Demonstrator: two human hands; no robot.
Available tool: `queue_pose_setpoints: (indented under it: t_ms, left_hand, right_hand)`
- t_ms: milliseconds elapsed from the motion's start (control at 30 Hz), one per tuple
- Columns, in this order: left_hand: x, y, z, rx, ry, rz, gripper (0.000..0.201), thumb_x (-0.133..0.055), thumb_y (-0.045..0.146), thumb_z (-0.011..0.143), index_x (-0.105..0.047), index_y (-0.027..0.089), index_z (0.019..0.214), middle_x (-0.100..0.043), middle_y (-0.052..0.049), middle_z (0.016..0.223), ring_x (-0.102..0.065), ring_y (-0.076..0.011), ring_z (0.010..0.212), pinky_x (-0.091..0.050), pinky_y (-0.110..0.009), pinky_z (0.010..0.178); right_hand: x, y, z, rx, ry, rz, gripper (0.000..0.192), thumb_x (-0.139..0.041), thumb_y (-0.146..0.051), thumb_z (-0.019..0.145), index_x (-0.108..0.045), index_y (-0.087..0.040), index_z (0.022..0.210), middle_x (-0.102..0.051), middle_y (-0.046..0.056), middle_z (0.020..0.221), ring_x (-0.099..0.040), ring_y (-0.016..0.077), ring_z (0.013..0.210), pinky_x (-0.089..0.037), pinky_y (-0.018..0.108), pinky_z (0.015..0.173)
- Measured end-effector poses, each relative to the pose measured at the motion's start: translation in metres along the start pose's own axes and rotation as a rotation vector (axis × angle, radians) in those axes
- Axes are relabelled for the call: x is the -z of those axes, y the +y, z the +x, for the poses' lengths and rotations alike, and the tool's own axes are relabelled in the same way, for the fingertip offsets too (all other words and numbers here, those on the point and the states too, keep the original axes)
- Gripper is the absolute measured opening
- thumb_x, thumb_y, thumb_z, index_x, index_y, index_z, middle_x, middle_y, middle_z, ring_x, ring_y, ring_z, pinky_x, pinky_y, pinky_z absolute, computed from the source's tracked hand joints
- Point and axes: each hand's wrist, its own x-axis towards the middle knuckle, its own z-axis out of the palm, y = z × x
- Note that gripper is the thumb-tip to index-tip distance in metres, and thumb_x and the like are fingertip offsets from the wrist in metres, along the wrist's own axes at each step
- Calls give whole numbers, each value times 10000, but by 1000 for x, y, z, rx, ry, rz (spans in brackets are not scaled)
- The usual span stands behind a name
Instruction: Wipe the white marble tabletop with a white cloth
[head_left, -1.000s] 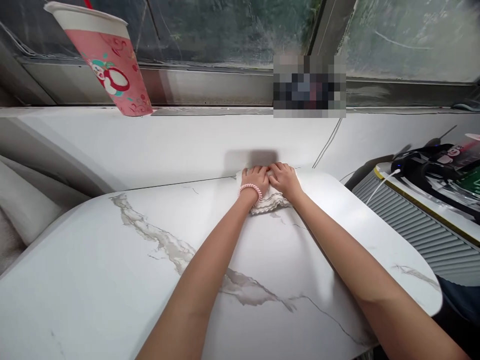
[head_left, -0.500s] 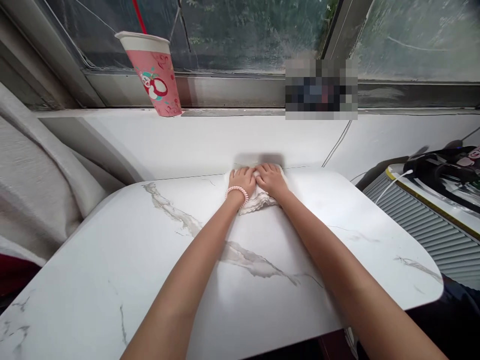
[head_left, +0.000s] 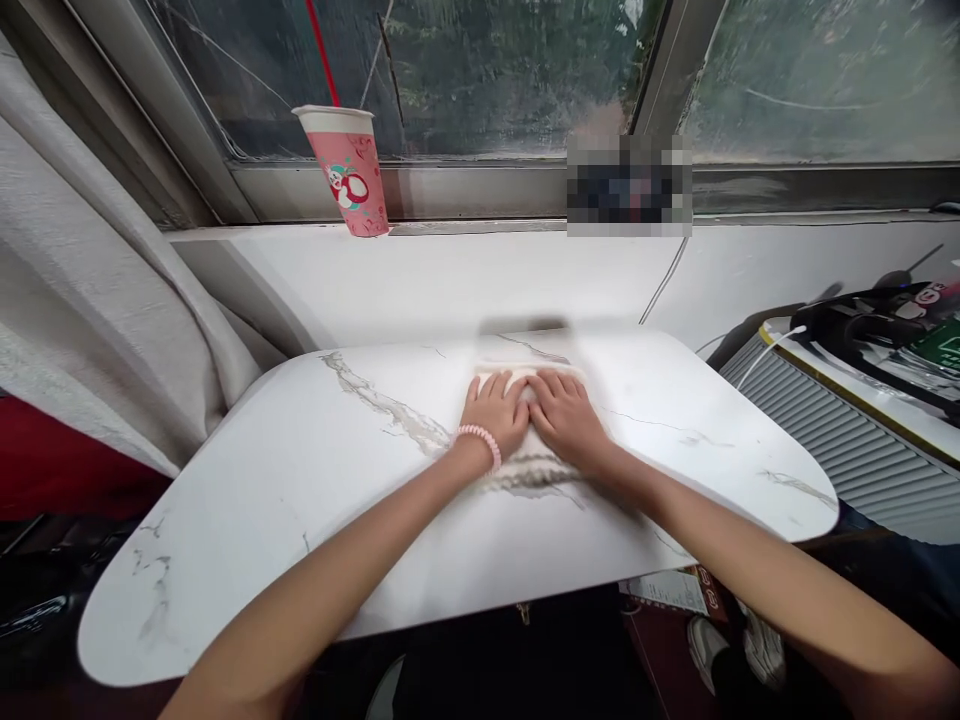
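Both hands lie side by side, palms down, on a pale cloth [head_left: 531, 470] spread on the white marbled table [head_left: 247, 480]. My left hand [head_left: 495, 408] presses it with fingers stretched out flat; a pink coiled band circles that wrist. My right hand [head_left: 566, 415] also rests flat on the cloth, its thumb close to or touching the left thumb. The cloth's ruffled near edge shows blurred below the hands. Most of its middle is hidden under the palms.
A pink paper cup [head_left: 351, 180] with a red straw stands on the window sill. At left hangs a grey curtain [head_left: 112, 260]. On the right, a ribbed unit [head_left: 787, 430] carries a white cable and dark items. Shoes [head_left: 761, 645] show below the table.
Both hands and the cloth have slid from the table's wall-side edge toward me. My elbows are bent wider, and the view has shifted, showing more floor beneath the table.
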Motion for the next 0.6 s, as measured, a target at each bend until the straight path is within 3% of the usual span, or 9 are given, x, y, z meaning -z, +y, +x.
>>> queue_pose_setpoints:
  t_ms: [133,267,600]
  left_hand:
    - [4,16,-65,-57,-24,24,505,-285,322,987,-452,198,1447,-414,-91,1550,-322,-245,1454,-191,-510,1223]
    - [7,18,-103,-161,26,18,511,-286,324,989,-473,155,1434,-453,-129,1518,-363,-282,1432,-260,-567,1191]
    - [14,-17,-130,-121,167,35,475,-302,276,981,-525,167,1386,-537,-108,1451,-443,-275,1376,-310,-543,1174]
  right_hand:
    - [28,-33,-60,41,-37,-12,457,-350,-308,960,-515,-143,1353,-536,183,1393,-438,334,1303,-304,539,1130]
    - [47,-57,-91,50,-78,-58,497,-351,-299,971,-490,-89,1399,-514,185,1419,-411,332,1335,-294,550,1144]
    - [42,-99,-74,110,-157,-31,522,-382,-298,965,-504,-37,1400,-507,227,1418,-404,368,1332,-245,593,1152]
